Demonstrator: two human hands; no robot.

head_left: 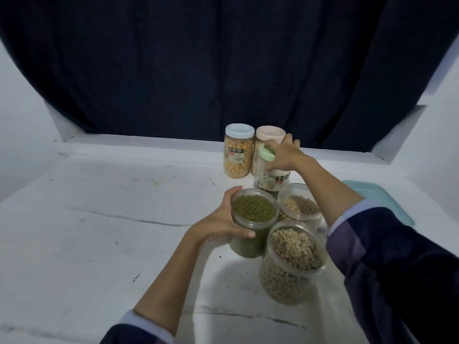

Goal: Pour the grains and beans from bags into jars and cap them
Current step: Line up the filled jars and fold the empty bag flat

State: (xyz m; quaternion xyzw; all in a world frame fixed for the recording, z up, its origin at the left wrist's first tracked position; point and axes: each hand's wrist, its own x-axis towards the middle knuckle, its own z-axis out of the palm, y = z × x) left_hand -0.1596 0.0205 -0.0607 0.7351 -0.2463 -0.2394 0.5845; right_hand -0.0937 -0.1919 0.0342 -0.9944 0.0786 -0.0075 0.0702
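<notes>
Upright open mung-bean jar [253,219] gripped by left hand [218,224].

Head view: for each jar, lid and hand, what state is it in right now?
Clear plastic jar of green beans: uncapped, full, gripped by left hand.
Near clear jar of beige beans: uncapped, full.
Farther clear jar of beige beans: uncapped.
Light green round lid: tilted, held by right hand.
Yellow-grain jar with white lid: capped.
Jar with pink lid: capped.
</notes>
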